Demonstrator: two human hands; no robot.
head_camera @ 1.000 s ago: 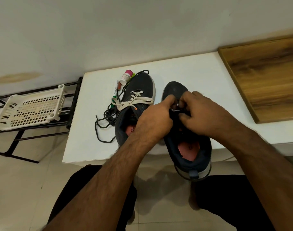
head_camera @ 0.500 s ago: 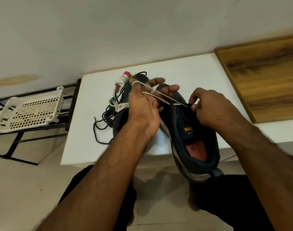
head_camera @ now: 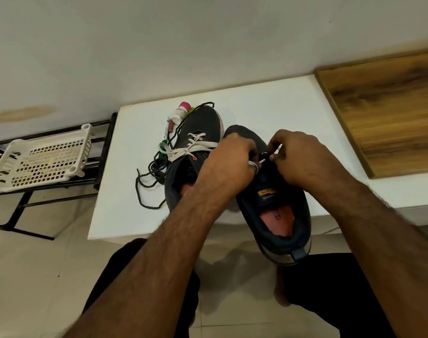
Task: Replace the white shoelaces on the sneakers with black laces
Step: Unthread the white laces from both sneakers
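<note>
Pinching white lace (head_camera: 261, 162) between hands

The left hand (head_camera: 228, 164) and right hand (head_camera: 297, 158) are covering the eyelets of the near sneaker (head_camera: 276, 208), so most of its white lace (head_camera: 258, 162) is staying hidden. The far sneaker (head_camera: 195, 147) is hiding part of the black laces (head_camera: 150, 178). Print on the small bottle (head_camera: 181, 113) and the pen (head_camera: 164, 132) is reading too small. The frame's right edge is cutting off the wooden board (head_camera: 390, 113).
</note>
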